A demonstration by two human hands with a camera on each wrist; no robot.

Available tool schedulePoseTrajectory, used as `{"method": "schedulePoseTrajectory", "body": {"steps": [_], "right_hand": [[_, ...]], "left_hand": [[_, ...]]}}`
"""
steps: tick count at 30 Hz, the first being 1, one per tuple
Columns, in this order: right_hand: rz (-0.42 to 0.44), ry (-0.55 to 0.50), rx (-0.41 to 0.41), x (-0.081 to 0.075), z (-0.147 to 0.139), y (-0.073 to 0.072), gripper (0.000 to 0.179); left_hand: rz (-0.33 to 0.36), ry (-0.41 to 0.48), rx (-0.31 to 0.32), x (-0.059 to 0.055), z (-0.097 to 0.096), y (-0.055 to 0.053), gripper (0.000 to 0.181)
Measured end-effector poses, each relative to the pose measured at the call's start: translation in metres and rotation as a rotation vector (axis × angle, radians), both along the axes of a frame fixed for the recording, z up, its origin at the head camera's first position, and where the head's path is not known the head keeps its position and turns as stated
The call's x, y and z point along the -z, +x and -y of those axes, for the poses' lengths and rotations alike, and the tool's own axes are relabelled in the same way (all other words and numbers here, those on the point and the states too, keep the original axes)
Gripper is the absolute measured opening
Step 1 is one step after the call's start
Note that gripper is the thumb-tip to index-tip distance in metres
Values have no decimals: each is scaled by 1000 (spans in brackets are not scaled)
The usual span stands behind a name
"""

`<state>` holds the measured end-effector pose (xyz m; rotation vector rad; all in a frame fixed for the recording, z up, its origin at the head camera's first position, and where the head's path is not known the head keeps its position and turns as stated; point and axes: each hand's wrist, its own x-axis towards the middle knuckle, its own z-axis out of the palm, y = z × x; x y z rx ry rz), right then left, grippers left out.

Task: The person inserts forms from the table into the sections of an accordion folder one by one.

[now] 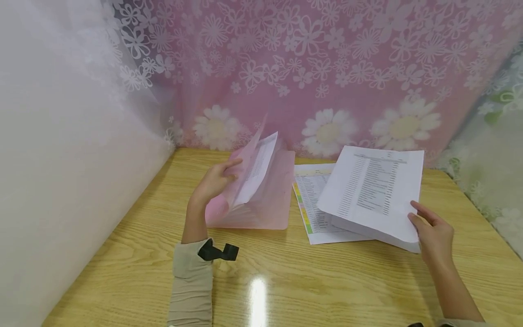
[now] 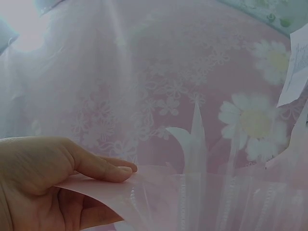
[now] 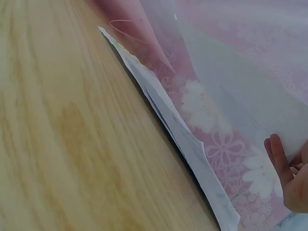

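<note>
On the left, a pink plastic folder (image 1: 282, 195) lies part-open, with a printed white sheet (image 1: 257, 172) standing up inside it. My left hand (image 1: 214, 181) pinches the raised front cover at its left edge. The left wrist view shows the thumb above the cover and fingers beneath, beside upright clear sleeves (image 2: 192, 192). To the right, my right hand (image 1: 438, 236) pinches the right edge of a printed sheet (image 1: 373, 181), lifted at a slant over other papers. In the right wrist view that lifted sheet (image 3: 260, 96) hangs above the stack (image 3: 168, 113).
A printed sheet with a coloured left margin (image 1: 304, 200) lies partly under the raised paper. Behind the wooden table (image 1: 310, 281) hangs a pink floral curtain (image 1: 286, 68). A pale wall (image 1: 81, 159) borders the left side. A black strap (image 1: 218, 251) circles the left sleeve.
</note>
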<state>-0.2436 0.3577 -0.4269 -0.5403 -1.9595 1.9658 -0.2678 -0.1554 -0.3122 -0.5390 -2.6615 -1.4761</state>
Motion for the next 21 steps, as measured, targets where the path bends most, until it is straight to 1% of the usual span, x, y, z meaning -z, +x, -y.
{"method": "schedulePoseTrajectory", "body": {"steps": [2,4,7,10,12,15,19,21], "right_hand": [[-12,22,-8,13,-11,-12,50],[-27,32,-19,22,-17,-20,52],[-36,49,-27,26,-19,-28,52],[-47,61,-33,23,-13,-30,50],[-63,54,-40,15,-4,-27,47],[-64,56,-32,-8,20,-16,40],[-81,16,-34,-40,52,0,33],[-93,-3,-52,-51,63,6,34]], "left_hand": [[0,-3,-3,1,0,0,45],[-3,-9,-6,1,1,-1,45],[-9,-11,-7,2,1,-1,44],[-13,-10,-7,2,0,-2,44],[-11,-9,-10,2,0,-2,44],[-3,-5,-14,2,0,-3,44],[0,-6,-11,3,1,-3,44],[0,-6,-10,3,1,-3,44]]}}
